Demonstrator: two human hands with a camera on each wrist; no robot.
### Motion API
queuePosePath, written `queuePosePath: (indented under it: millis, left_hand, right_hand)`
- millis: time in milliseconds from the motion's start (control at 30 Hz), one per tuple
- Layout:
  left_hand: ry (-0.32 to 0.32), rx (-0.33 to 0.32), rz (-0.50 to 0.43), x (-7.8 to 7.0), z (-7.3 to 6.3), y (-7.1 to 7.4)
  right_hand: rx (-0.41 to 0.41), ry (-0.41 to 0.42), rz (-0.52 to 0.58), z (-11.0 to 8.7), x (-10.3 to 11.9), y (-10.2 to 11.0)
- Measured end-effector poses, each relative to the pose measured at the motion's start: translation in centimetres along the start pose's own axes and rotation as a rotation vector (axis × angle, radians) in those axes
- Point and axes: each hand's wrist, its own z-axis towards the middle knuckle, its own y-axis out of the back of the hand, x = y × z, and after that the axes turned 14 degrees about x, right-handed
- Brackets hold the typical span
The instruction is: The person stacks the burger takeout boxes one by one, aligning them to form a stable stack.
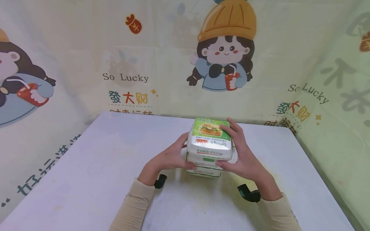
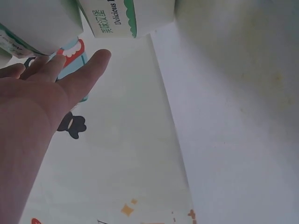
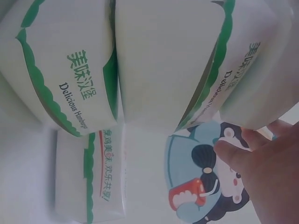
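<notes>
A hamburger box (image 1: 212,131) with a green lid and a burger picture tops a stack of white cartons in the head view. My left hand (image 1: 172,156) holds the stack's left side, its thumb at the front. Opposite it, my right hand (image 1: 244,155) grips the right side, thumb low at the front and fingers along the top box's edge. Lower boxes (image 1: 203,173) show beneath, the bottom one set slightly left. The right wrist view shows a lower box (image 3: 91,179) standing offset from the others. Most left fingers are hidden behind the stack in the head view.
The stack is over the middle of a white table (image 1: 101,179). Behind stands a pale cloth backdrop (image 1: 167,64) printed with cartoon figures and lettering, which also runs along both sides. Black wrist-camera pieces (image 1: 249,194) are on the forearms, next to beige sleeves (image 1: 277,211).
</notes>
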Motion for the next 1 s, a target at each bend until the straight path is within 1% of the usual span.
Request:
queuePosePath:
  millis: [233, 400, 500, 600, 767, 1000]
  left_hand:
    - [-0.007, -0.030, 0.039, -0.32, -0.25, 0.19]
    - [-0.038, -0.041, 0.052, -0.60, -0.42, 0.45]
    - [-0.050, -0.037, 0.057, -0.65, -0.36, 0.45]
    - [-0.034, -0.030, 0.070, -0.55, -0.21, 0.31]
    - [-0.004, -0.033, 0.090, -0.42, -0.12, 0.10]
    - [-0.009, -0.030, 0.075, -0.60, -0.17, 0.12]
  right_hand:
    - [0.013, 0.020, 0.021, -0.16, -0.29, -0.06]
    - [0.020, 0.048, 0.026, -0.19, -0.43, -0.13]
    - [0.019, 0.050, 0.032, -0.19, -0.40, -0.14]
    - [0.003, 0.041, 0.050, -0.14, -0.31, -0.19]
    - [-0.049, 0.013, 0.056, 0.10, -0.40, -0.33]
    - [-0.049, 0.014, 0.047, 0.15, -0.60, -0.30]
